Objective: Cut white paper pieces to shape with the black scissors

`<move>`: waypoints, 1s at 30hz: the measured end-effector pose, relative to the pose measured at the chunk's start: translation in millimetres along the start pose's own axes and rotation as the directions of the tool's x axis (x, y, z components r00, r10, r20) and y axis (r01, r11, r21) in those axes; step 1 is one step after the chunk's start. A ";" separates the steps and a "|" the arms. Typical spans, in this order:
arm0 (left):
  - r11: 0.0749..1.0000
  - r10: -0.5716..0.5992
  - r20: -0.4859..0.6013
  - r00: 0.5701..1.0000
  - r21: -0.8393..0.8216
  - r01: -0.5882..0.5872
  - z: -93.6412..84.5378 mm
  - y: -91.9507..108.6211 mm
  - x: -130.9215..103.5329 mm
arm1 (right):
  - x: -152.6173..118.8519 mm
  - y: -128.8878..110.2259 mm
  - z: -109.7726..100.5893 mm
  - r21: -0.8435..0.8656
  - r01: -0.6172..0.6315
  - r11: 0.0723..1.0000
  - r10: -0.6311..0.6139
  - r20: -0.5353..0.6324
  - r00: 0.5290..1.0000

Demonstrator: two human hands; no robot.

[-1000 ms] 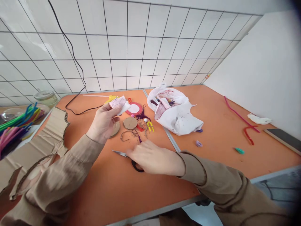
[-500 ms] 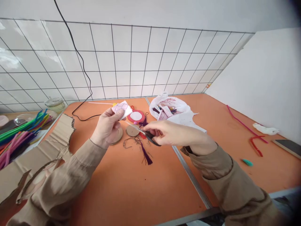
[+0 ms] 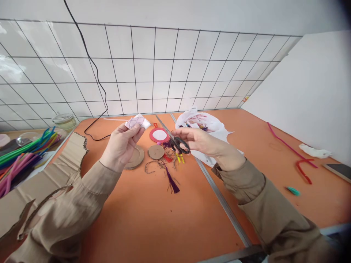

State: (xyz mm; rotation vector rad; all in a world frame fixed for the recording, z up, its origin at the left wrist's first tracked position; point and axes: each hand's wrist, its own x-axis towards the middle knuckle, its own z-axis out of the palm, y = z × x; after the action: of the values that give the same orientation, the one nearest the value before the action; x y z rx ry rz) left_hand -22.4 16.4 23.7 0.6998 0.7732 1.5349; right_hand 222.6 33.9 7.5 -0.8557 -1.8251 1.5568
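Note:
My left hand [image 3: 120, 142] is closed on a small folded piece of white cloth [image 3: 138, 121] with pinkish-purple lines. In my right hand [image 3: 199, 142] is a pair of scissors [image 3: 181, 144] with black handles, its blades pointing up and to the left, apart from the cloth. Below and between the hands lie a red-rimmed disc with a white centre [image 3: 159, 135], a round cardboard disc [image 3: 155, 152] and a cardboard ring [image 3: 136, 157]. A dark purple tassel [image 3: 171, 180] rests among thread scraps nearer to me.
A white plastic bag [image 3: 216, 126] with craft bits sits behind my right hand. Torn cardboard [image 3: 63, 160] and colourful pipe cleaners [image 3: 27, 153] are at the left. On the right lie a red pipe cleaner [image 3: 303, 171] and a green scrap [image 3: 293, 190]. A black cable [image 3: 95, 73] hangs at the wall.
The scissors have moved away from the cloth, to the right, and their blades have swung upward. My left hand has shifted slightly left with the cloth.

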 end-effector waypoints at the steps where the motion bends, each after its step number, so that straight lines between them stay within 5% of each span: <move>1: 1.000 -0.012 0.001 1.000 -0.003 0.012 -0.1 -1.0 0.1 | 0.7 0.9 1.3 0.056 0.047 0.997 -0.047 0.011 0.999; 7: 0.998 -0.065 0.034 0.997 -0.002 0.066 2.8 -4.2 -3.3 | 8.0 11.1 14.8 0.208 0.209 0.955 -0.209 -0.024 0.978; 17: 0.979 -0.184 0.268 0.946 0.132 0.153 8.0 -10.7 -9.6 | 18.9 24.5 23.5 0.121 0.200 0.972 -0.225 0.250 0.942; 30: 0.981 -0.181 0.258 0.949 0.112 0.157 9.6 -21.1 -15.5 | 14.6 31.7 36.0 0.231 0.095 0.968 -0.153 0.249 0.956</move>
State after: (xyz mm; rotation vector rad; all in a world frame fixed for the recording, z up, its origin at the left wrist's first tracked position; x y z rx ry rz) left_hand -0.7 2.9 12.5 0.8651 0.6824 1.2258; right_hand 188.7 26.8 -28.7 -0.4388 -1.8045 1.8171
